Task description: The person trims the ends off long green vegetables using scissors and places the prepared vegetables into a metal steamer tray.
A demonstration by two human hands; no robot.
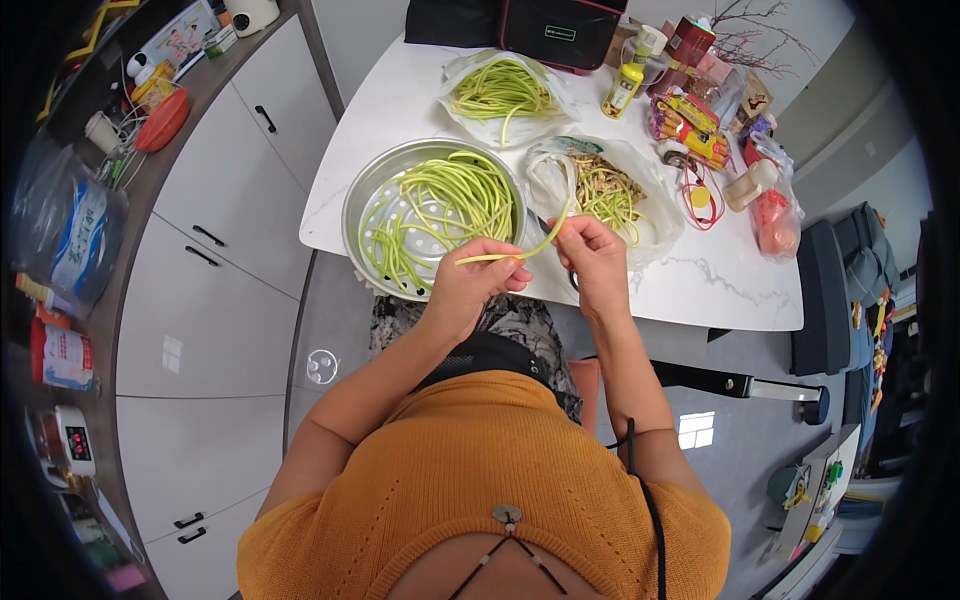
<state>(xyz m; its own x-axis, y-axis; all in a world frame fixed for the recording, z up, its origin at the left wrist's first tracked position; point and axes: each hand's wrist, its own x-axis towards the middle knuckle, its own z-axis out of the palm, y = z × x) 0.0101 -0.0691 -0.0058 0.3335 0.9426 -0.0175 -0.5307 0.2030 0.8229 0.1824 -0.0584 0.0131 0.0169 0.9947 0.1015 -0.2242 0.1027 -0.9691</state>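
A long pale-green garlic scape (535,245) bends between my two hands, over the near edge of the table. My left hand (475,283) pinches its lower end between thumb and fingers. Closed around black-handled scissors (573,281), my right hand (593,265) meets the scape at its thumb; the scissors are mostly hidden by the fingers. A round metal basin (352,205) with a perforated bottom, holding many scapes (460,195), stands beyond my left hand. Beyond my right hand lies an open plastic bag (655,215) with trimmed tips and brownish scraps (605,190).
Farther back is another bag of scapes (505,88). A yellow-green bottle (624,85), packaged sausages (690,132), a red cord (702,200) and a bag of red items (775,222) crowd the right side of the white table (740,290). White cabinets (215,310) line the left.
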